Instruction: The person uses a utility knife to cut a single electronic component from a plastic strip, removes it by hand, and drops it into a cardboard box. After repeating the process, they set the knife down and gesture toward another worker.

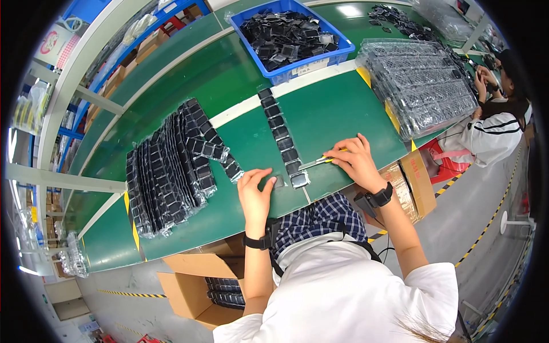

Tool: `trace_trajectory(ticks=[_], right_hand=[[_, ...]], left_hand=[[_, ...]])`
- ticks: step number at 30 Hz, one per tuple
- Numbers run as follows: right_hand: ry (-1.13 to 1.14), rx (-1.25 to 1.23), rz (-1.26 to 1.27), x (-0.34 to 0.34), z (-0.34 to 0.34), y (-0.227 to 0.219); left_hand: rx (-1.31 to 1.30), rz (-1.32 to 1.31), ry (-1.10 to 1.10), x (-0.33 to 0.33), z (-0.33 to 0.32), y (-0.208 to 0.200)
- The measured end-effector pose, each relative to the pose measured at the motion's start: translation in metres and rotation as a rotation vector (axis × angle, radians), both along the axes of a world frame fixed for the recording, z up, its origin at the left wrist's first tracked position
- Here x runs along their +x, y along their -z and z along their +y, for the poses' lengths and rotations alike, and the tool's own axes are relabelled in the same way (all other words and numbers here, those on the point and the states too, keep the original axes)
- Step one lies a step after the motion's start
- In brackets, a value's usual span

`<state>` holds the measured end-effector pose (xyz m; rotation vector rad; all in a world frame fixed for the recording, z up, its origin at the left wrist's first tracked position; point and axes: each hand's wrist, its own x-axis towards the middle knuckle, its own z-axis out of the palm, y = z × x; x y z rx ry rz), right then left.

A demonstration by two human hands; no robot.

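Observation:
A strip of black square pieces in clear film pockets (280,132) runs away from me across the green bench. Beside its near end, my left hand (255,191) is open, thumb and forefinger apart. By the thumb tip lies a small translucent square piece (278,182); whether the thumb touches it, I cannot tell. My right hand (355,163) is closed round a slim tool with a yellow-and-black handle and silver tip (314,163). That tip points at the strip's near end, at its right edge. The tool's exact kind is unclear.
At left lies a pile of similar filled strips (171,166). A blue bin (311,68) of loose black pieces stands at the back. Stacked clear packs (417,83) sit at right, near a co-worker (497,120). Open cartons (177,286) (420,186) stand below the bench edge.

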<state>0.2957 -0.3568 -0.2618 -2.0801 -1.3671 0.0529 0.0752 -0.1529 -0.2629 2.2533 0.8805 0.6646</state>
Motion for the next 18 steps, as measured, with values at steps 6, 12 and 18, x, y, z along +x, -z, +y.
trace_trajectory(ticks=[6,12,18], right_hand=[[-0.005,0.025,-0.047,-0.010,0.017,0.005],[-0.039,-0.019,-0.077,-0.014,0.021,0.006],[-0.068,-0.027,-0.088,-0.015,0.016,0.007]], left_hand=[[0.118,0.107,0.206,0.004,-0.027,-0.025],[0.193,0.114,0.291,0.009,-0.033,-0.014],[0.149,0.038,0.274,0.025,-0.021,-0.013]])
